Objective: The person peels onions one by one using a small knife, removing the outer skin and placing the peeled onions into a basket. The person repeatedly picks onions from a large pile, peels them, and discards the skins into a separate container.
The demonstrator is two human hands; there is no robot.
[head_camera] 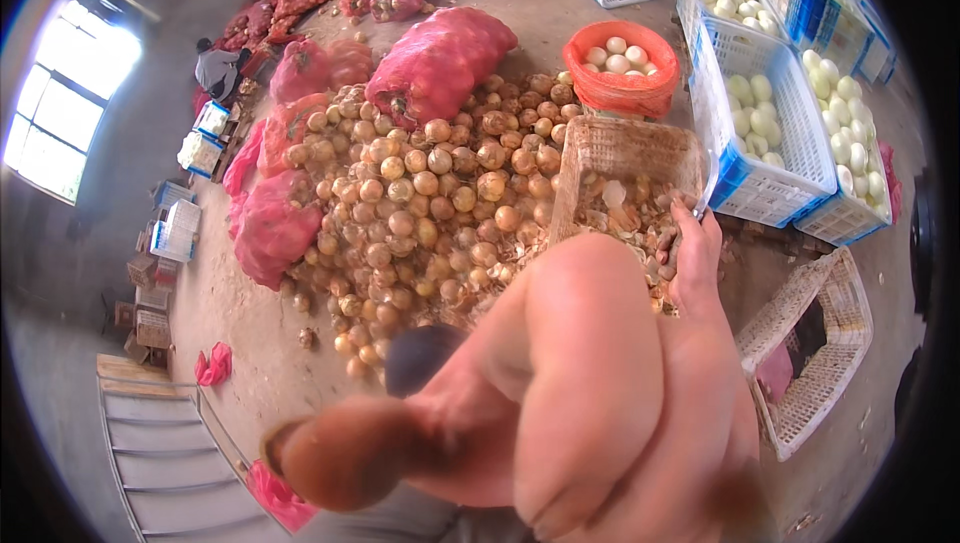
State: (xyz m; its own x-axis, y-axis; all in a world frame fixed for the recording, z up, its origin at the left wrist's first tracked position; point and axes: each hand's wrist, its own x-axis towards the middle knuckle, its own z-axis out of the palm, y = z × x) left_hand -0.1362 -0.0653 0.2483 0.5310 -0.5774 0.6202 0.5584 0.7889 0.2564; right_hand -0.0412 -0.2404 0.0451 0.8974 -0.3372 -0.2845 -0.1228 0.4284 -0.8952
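My right hand (696, 254) reaches over the near right corner of a dirty plastic crate (637, 139) holding onion skins and scraps. A curved, shiny knife blade (708, 187) sticks up from its fingers. What seems to be my left hand (352, 453) is very near the camera, low in the view, with a blurred brown rounded shape at its end; whether that is an onion or covered fingers cannot be told. Bare skin, large and bent, fills the lower middle. Beyond it spreads a big heap of unpeeled onions (425, 183). A full pink mesh sack (442, 63) lies on the heap.
A red-lined tub (622, 97) with peeled onions stands behind the crate. White-and-blue crates (772, 187) of peeled onions stand to the right, an empty crate (847, 318) on its side nearer. Mesh sacks (277, 224) and a metal frame (157, 453) are left; a person (217, 70) sits far back.
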